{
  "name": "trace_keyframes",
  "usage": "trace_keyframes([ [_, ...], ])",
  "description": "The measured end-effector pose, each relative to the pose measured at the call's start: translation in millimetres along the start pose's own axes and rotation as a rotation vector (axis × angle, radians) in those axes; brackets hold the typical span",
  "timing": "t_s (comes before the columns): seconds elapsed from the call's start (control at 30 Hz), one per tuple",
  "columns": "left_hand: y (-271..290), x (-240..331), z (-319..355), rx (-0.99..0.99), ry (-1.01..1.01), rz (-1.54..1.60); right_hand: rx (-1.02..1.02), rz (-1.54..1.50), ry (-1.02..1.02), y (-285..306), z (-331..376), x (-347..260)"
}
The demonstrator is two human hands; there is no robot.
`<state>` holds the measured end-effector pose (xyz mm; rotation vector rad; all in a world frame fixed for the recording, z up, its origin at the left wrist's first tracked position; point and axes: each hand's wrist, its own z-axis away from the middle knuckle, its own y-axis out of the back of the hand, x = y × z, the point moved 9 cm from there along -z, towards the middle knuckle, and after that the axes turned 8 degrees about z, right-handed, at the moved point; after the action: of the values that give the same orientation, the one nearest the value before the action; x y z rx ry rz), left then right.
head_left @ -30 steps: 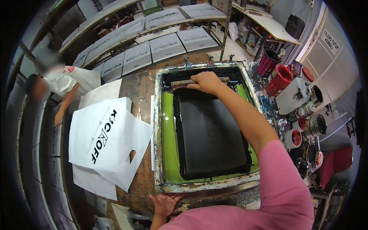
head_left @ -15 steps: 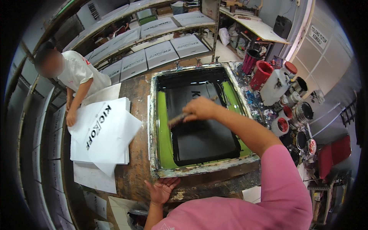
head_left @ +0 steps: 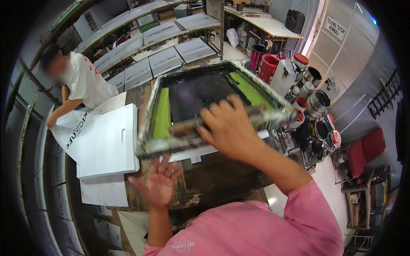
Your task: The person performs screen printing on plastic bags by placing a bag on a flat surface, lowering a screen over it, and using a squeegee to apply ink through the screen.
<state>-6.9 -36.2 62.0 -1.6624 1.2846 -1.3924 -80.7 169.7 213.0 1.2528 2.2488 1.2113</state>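
Note:
A screen-printing frame [head_left: 147, 119], stained with paint, tilts with its near edge raised off the wooden table [head_left: 200, 177]. Its mesh shows black ink and green strips along both sides. My right hand [head_left: 228, 126] is closed around a wooden squeegee [head_left: 183, 128] lying across the near part of the screen. Below the frame's near left corner is my left hand [head_left: 159, 183], palm up with fingers spread, holding nothing. Whether its fingertips touch the frame I cannot tell. A white sheet's edge [head_left: 194, 155] shows under the raised frame.
At left, a co-worker [head_left: 87, 81] lifts a printed white bag [head_left: 70, 128] from a stack of white bags [head_left: 104, 149]. Paint cans [head_left: 318, 102] and a red bucket [head_left: 269, 68] crowd the right side. Drying racks [head_left: 164, 59] with printed bags stand behind.
The frame's near edge has risen from the table. My right hand came nearer with the squeegee; my left hand moved up and left. The co-worker lifted the top printed bag leftward.

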Motion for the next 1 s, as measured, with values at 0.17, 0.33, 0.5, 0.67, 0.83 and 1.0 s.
trace_keyframes([
  [0.17, 3, 10, -54, 0.063, -0.023, -1.198, 0.093, 0.011, -0.039, 28, -73, 34],
  [0.33, 104, -38, -6, 0.39, 0.299, -2.532, 0.164, 0.005, -0.046, 44, -112, 51],
  [0.5, 100, -40, -12, 0.369, 0.303, -2.474, 0.156, -0.018, -0.031, 38, -137, 52],
  [0.67, 48, -28, -58, 0.332, -0.076, -2.314, 0.098, -0.111, -0.013, 47, -162, 60],
  [0.83, -5, 5, -135, 0.465, -0.319, -1.852, -0.22, 0.038, -0.32, 60, -186, 64],
  [1.0, 23, 52, -77, 0.728, -0.449, -1.665, 0.018, -0.114, -0.129, 55, -176, 60],
])
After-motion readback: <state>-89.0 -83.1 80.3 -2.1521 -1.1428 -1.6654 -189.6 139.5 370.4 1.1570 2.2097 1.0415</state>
